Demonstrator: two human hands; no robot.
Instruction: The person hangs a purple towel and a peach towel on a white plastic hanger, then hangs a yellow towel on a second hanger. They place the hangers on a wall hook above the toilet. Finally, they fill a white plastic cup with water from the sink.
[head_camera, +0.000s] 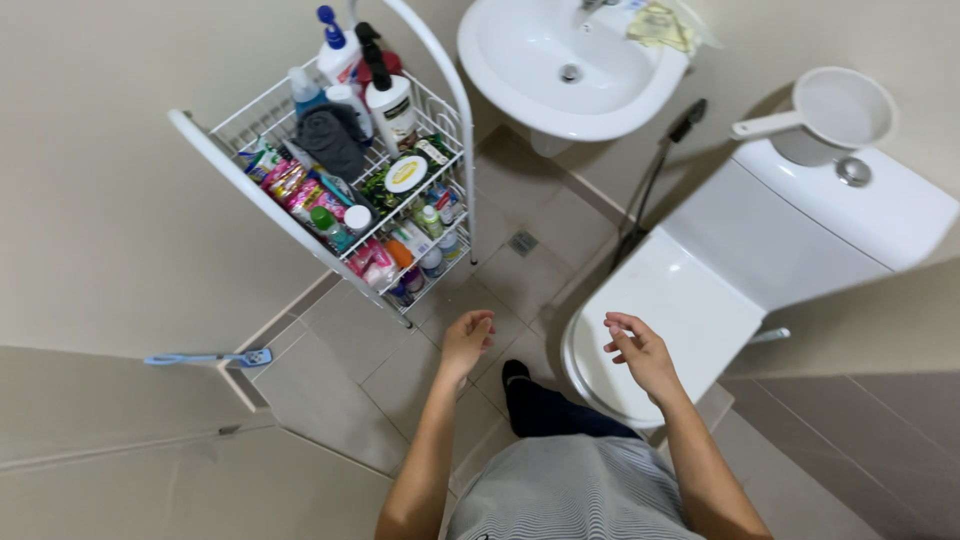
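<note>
Shirt (575, 490): striped, nearest the lens. Left hand (467, 338): empty, fingers loosely curled, over floor tiles just short of the rack (445, 150). Right hand (640, 350): empty, half-open, above the closed toilet lid (680, 300). Risk: the crowded rack leans; a knock could likely spill its bottles (390, 100).

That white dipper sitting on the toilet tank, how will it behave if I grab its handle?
The dipper looks like thin plastic, so probably light and stiff. Its long handle juts past the toilet tank edge, so a nudge might tip or slide it. Whether it holds water cannot be told.
</note>
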